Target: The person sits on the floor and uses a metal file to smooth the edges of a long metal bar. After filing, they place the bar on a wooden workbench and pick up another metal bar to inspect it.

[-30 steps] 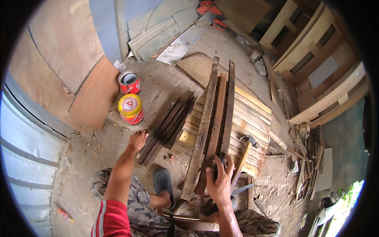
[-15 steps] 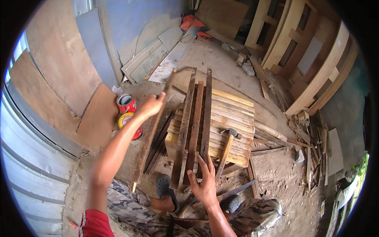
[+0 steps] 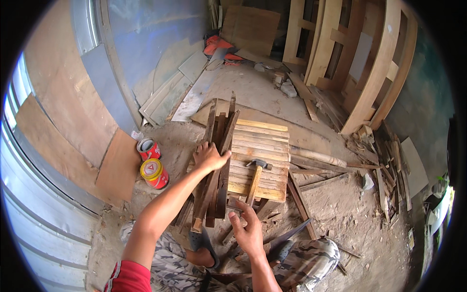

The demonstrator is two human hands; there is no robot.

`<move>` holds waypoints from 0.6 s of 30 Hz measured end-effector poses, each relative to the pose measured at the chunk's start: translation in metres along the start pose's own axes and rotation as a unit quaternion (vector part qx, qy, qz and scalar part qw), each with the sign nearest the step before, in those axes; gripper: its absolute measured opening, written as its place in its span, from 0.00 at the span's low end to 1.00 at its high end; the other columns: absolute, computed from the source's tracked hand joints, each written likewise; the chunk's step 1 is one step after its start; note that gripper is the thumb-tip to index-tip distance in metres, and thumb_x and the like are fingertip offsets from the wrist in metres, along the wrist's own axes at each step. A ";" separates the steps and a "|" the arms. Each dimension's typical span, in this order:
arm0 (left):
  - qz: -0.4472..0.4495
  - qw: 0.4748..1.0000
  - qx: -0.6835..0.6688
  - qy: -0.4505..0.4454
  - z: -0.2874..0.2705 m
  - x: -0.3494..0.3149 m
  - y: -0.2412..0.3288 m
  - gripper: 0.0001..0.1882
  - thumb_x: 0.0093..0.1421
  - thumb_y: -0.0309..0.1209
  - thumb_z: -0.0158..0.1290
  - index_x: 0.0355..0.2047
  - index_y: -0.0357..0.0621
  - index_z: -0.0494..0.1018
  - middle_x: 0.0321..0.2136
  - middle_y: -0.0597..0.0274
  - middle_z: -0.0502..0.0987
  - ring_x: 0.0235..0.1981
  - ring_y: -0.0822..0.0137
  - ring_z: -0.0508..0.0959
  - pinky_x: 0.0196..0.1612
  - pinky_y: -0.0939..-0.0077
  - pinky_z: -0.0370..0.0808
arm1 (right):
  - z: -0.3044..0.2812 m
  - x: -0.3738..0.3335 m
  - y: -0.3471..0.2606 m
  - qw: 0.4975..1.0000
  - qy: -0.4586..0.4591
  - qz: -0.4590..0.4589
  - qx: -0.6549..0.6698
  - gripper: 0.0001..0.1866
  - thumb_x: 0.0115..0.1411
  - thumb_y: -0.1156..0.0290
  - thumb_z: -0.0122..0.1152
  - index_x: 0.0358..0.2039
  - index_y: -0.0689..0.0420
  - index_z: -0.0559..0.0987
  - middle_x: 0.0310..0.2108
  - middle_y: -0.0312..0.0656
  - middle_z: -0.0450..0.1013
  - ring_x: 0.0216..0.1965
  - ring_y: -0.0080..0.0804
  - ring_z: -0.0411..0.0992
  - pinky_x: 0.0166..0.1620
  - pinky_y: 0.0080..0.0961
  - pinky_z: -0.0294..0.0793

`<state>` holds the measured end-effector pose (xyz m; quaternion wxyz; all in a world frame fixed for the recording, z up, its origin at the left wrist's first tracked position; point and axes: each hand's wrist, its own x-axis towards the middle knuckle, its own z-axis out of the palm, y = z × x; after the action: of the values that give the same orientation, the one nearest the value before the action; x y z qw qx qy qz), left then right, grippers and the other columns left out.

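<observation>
Several long, dark wooden strips [image 3: 221,194] lie bunched lengthwise along the left side of a low slatted wooden bench [image 3: 272,146]. My left hand [image 3: 208,157] is closed over the upper part of the bunch, gripping a strip that lies slantwise on the others, its thumb on the right side. Just right of the strips' near ends, my right hand [image 3: 250,233] is open, fingers apart and holding nothing. A claw hammer [image 3: 254,182] with a wooden handle rests on the slats, its handle end close above my right fingers.
Two red paint cans [image 3: 154,174], one with a yellow lid, stand on the dirt floor at left. Scrap wood [image 3: 384,170] is heaped at right, below leaning wooden frames [image 3: 384,68]. A dark pointed blade [image 3: 292,234] lies by my right foot.
My left hand has brought the strip it held out at the left over to the right, onto the bunch. The strips now sit closer together. My right hand has come off them.
</observation>
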<state>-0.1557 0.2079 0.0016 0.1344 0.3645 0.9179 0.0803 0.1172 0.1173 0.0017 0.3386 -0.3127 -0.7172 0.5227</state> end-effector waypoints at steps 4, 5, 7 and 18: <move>0.007 1.000 -0.010 -0.021 0.011 -0.027 0.006 0.54 0.59 0.66 0.50 0.73 0.44 0.45 0.74 0.47 0.35 0.75 0.45 0.38 0.69 0.29 0.44 | 0.005 -0.004 0.017 1.000 -0.015 -0.007 -0.004 0.25 0.67 0.60 0.61 0.58 0.62 0.74 0.57 0.51 0.73 0.59 0.42 0.71 0.58 0.36 0.71; 0.005 1.000 -0.011 -0.022 0.012 -0.031 0.007 0.53 0.59 0.65 0.50 0.73 0.45 0.45 0.74 0.47 0.35 0.75 0.45 0.37 0.69 0.27 0.44 | 0.006 -0.006 0.017 1.000 -0.015 -0.007 -0.002 0.24 0.67 0.60 0.61 0.58 0.62 0.74 0.57 0.51 0.73 0.59 0.42 0.71 0.58 0.36 0.71; -0.006 1.000 -0.028 -0.009 0.014 -0.040 0.012 0.47 0.63 0.58 0.50 0.73 0.46 0.46 0.74 0.46 0.36 0.75 0.46 0.36 0.68 0.25 0.42 | 0.007 -0.009 0.017 1.000 -0.020 -0.005 0.001 0.24 0.67 0.60 0.61 0.57 0.62 0.74 0.57 0.51 0.73 0.59 0.42 0.71 0.58 0.36 0.71; -0.036 0.990 -0.104 0.084 0.013 -0.033 0.026 0.35 0.68 0.43 0.42 0.67 0.28 0.50 0.72 0.37 0.42 0.74 0.40 0.38 0.69 0.26 0.40 | -0.001 -0.014 0.022 1.000 -0.017 -0.002 0.013 0.23 0.67 0.60 0.60 0.56 0.62 0.75 0.55 0.53 0.74 0.57 0.43 0.72 0.57 0.37 0.72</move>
<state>-0.1116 0.2043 0.0021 0.0969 0.3078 0.9250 0.2005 0.1284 0.1123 -0.0215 0.3310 -0.2980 -0.7166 0.5368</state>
